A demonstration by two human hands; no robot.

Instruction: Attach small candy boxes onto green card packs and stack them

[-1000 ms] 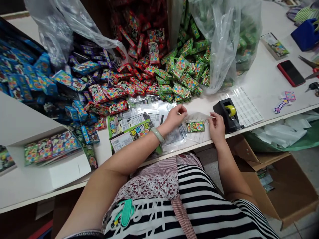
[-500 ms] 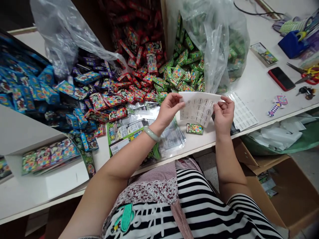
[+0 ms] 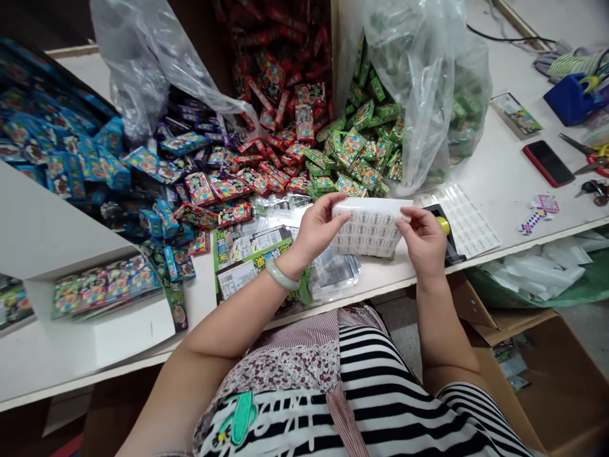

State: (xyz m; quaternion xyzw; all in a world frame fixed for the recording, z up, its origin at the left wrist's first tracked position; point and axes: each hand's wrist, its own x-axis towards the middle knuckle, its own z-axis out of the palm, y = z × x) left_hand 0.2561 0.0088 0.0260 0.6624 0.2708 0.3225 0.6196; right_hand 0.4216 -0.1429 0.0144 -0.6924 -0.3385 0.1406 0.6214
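A white sticker sheet [image 3: 367,230] printed with rows of small round labels is held up over the table's front edge. My left hand [image 3: 320,230] pinches its left side between thumb and fingers. At its right side, my right hand [image 3: 422,241] grips the upper corner the same way. The top of the sheet is bent over. Below it, mostly hidden, lies a small green box. Beside my left hand, flat printed packaging [image 3: 252,257] and clear plastic bags [image 3: 335,273] lie on the table.
Small red boxes [image 3: 304,120], green boxes [image 3: 352,149] and blue boxes [image 3: 71,168] are heaped at the back and left. Another label sheet [image 3: 469,219], a phone [image 3: 548,163], scissors [image 3: 592,155] and a tape dispenser [image 3: 571,98] lie right. An open carton [image 3: 556,374] stands below.
The sticker sheet has lowered slightly and turned flatter toward me, so its label rows show more clearly. It now covers most of the small green box. The whole view has shifted a little.
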